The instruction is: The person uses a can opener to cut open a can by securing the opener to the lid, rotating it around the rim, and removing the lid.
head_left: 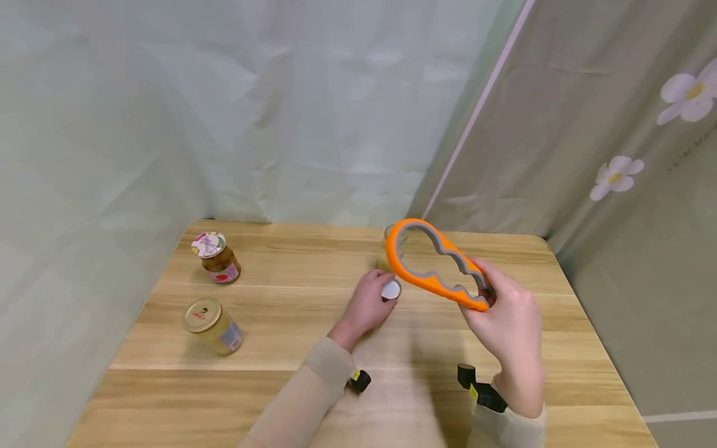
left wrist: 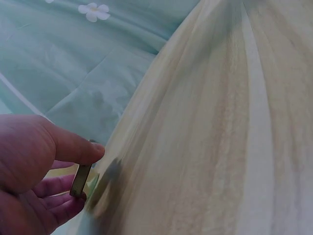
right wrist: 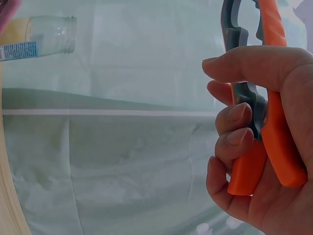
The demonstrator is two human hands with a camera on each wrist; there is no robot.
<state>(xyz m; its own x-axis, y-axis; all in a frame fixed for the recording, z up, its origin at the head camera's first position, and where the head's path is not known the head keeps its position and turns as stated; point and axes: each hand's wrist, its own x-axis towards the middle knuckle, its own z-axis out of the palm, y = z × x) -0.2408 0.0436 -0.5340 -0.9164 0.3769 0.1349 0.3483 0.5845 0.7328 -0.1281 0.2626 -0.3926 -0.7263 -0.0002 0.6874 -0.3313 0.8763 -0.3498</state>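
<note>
My left hand (head_left: 370,302) pinches a jar lid (head_left: 391,289) between thumb and fingers, with its pale inner side facing up. In the left wrist view, the lid (left wrist: 79,181) appears edge-on as a thin gold disc. Just behind that hand stands a lidless glass jar (right wrist: 46,36) with pale yellow contents, partly hidden in the head view. My right hand (head_left: 506,317) grips an orange jar opener (head_left: 431,285) by its narrow end. The opener has a grey scalloped inner edge and is raised above the table, its wide loop pointing left.
On the table's left side stand two lidded jars: a brown one (head_left: 224,264) with a patterned lid, and a pale yellow one (head_left: 221,333) with a gold lid. A curtain (head_left: 336,124) hangs behind the wooden table (head_left: 280,398) and along its sides.
</note>
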